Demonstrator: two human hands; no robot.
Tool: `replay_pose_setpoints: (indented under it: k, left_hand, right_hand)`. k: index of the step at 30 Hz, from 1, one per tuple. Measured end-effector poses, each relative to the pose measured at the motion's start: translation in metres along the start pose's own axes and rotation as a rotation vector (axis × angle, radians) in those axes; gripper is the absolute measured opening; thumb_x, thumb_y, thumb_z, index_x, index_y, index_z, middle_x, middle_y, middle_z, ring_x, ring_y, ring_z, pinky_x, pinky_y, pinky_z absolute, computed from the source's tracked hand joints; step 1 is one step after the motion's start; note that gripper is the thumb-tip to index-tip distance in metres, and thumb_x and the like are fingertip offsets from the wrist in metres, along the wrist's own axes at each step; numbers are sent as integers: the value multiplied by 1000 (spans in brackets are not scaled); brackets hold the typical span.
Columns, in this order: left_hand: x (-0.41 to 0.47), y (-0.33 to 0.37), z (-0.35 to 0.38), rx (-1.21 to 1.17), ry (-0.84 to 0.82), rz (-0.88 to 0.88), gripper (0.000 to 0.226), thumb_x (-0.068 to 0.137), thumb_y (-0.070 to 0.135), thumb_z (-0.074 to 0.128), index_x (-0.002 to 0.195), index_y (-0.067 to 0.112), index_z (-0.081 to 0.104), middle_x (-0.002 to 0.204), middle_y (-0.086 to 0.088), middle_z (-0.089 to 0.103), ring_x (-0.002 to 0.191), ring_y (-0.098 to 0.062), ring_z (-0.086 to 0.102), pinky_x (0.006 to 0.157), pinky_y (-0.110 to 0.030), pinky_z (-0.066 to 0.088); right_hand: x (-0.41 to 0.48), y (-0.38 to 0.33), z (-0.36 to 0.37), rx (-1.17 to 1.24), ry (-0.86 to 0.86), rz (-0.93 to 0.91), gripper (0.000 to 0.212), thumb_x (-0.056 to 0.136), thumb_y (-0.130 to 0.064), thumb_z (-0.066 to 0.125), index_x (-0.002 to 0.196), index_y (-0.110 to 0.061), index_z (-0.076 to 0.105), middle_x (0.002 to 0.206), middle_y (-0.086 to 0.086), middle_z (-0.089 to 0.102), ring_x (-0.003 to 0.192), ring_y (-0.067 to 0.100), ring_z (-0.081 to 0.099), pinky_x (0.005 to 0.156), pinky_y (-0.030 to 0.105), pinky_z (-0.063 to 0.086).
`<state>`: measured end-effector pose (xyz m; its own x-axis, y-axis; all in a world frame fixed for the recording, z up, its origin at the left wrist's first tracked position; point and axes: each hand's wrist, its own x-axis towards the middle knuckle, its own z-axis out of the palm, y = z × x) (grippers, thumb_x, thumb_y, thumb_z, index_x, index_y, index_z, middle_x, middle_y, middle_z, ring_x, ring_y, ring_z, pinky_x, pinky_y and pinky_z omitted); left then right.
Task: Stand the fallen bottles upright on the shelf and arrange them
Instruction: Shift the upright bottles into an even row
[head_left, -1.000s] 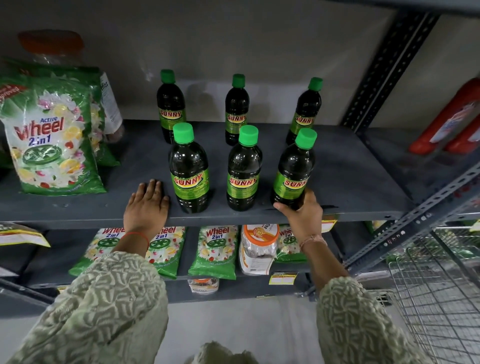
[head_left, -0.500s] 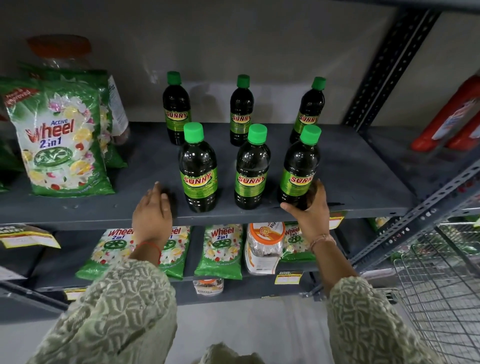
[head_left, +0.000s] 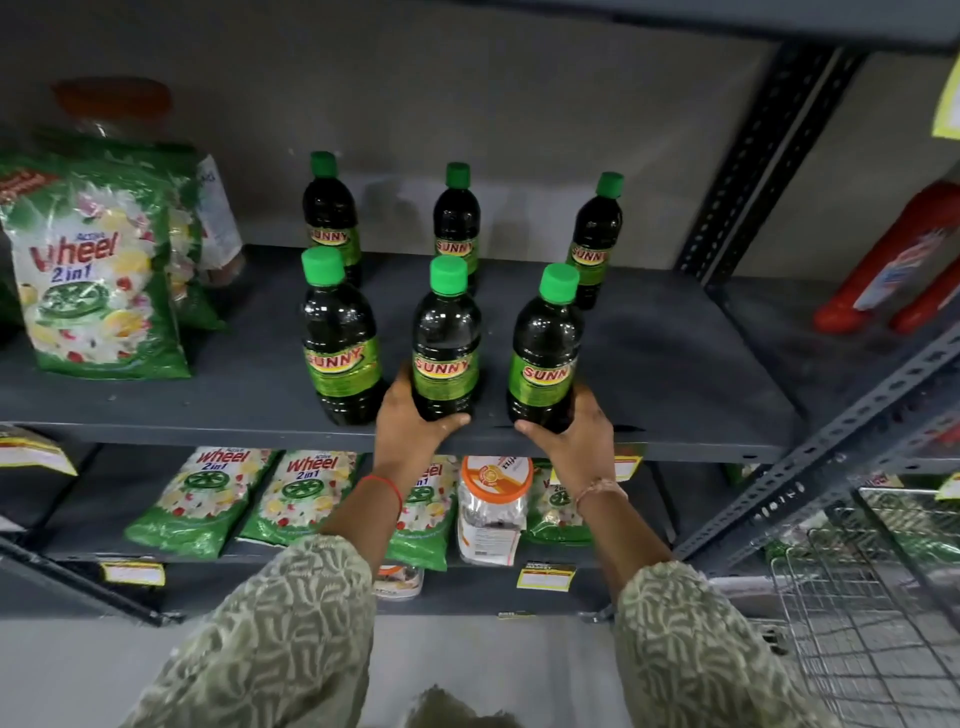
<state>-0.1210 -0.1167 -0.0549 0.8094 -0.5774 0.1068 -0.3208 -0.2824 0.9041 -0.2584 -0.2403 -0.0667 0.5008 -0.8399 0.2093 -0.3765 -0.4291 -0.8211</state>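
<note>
Sleeves (head_left: 291, 639), patterned green and cream, reach up from the bottom edge toward the grey metal shelf (head_left: 649, 374). Left hand (head_left: 410, 431), red thread at the wrist, has its grip wrapped on the base of the front middle SUNNY bottle (head_left: 445, 338), thumb curled across the front, fingers hidden behind. Right hand (head_left: 574, 441), thin band at the wrist, has its grip clamped on the base of the front right SUNNY bottle (head_left: 545, 348), thumb at the front lower edge, fingers round the right side. Both bottles stand upright at the shelf's front edge.

Front left SUNNY bottle (head_left: 340, 338) stands upright just beside the left hand, not held. All three front bottles are dark, green-capped, labels facing out, in a row with gaps between.

Below the shelf: Wheel 2in1 packets (head_left: 208, 499) lie along a lower shelf, with an orange-lidded jar (head_left: 493, 504) between the two wrists. Wire basket (head_left: 872, 613) sits at lower right.

Back row: three more SUNNY bottles (head_left: 456, 223) upright near the wall, well apart, the right one looking tilted. Wheel 2in1 detergent bag (head_left: 98, 270) stands at far left on the same shelf. Red bottles (head_left: 898, 260) lie on the neighbouring shelf at right.
</note>
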Motion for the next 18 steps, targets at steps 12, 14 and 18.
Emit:
replay_pose_setpoints:
  k: [12,14,18]
  left_hand:
    - [5,8,26,54,13,33,60,61,19,82,113,5,55,116,-16,65,108,-28,58,85,-26,41]
    - [5,8,26,66,17,39,60,61,22,82,113,6,55,116,-16,65,108,-29,59,85,-27,41]
    - [5,7,26,69,8,28,62,62,23,82,115,7,54,117,-15,64,108,-29,58,85,-27,41]
  right_hand:
    - [13,45,-73,-17,100,74,56,64,-20,81,111,-7,53,107,14,65,100,28,59,79,28,43]
    - [14,49,-79,-20,92,84,57,64,-19,80,112,-7,52,108,14,64,102,28,59,82,31,45]
    - [14,50,-80,-12,81,97,59,64,-21,81,113,-9,51,110,13,64,103,28,59,87,36,48]
